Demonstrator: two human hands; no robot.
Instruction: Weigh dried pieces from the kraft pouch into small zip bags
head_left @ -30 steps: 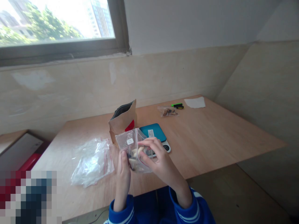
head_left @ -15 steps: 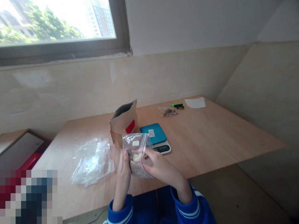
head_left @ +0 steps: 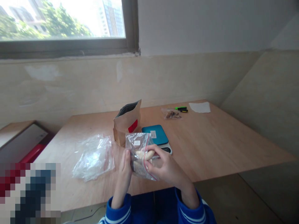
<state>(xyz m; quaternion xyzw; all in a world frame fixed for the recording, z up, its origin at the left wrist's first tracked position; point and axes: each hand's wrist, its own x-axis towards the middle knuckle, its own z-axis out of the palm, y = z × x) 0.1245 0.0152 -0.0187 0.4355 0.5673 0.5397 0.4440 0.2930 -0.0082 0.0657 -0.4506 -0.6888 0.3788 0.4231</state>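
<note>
Both my hands hold up a small clear zip bag [head_left: 137,155] with a white label and a red-lined seal. My left hand [head_left: 123,178] grips its left side, fingers upright. My right hand [head_left: 166,168] pinches it from the right, fingers pressing on pale lumps [head_left: 142,154] inside. Darker contents low in the bag are partly hidden by my fingers. Behind the bag stand a brown paper pouch [head_left: 127,123] with a red label and a digital scale [head_left: 155,134] with a teal top, both close to my hands but untouched.
On the wooden table [head_left: 205,140] lie a crumpled clear plastic bag [head_left: 93,158], a small bag of brown pieces [head_left: 171,114], a green-and-black marker [head_left: 181,109] and a white paper sheet [head_left: 199,107]. The table's right edge drops to the floor.
The zip bag has turned and now stands narrower between my hands, with my right fingers lower on it. The whole view has shifted slightly as my head moved.
</note>
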